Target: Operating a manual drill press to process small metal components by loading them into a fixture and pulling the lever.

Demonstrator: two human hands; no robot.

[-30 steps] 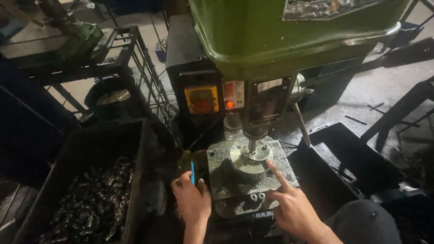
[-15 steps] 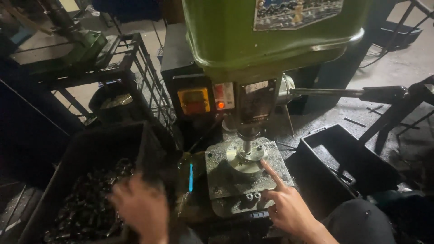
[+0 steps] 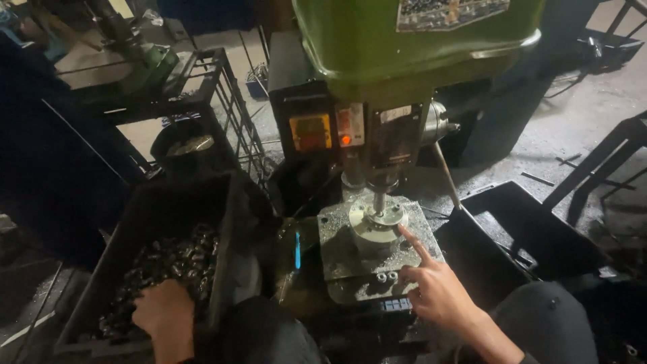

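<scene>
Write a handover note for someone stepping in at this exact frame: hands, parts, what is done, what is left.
Left hand: down in the black crate at the left, resting on the heap of small dark metal parts; whether it grips one cannot be told.
Right hand: open, forefinger stretched to the edge of the round fixture on the drill table, holding nothing.
Spindle: stands just above the fixture under the green drill press.
Done: whether the fixture holds a part is unclear.
Left: a part has yet to come from the crate; the black bin at the right shows little inside.
</scene>
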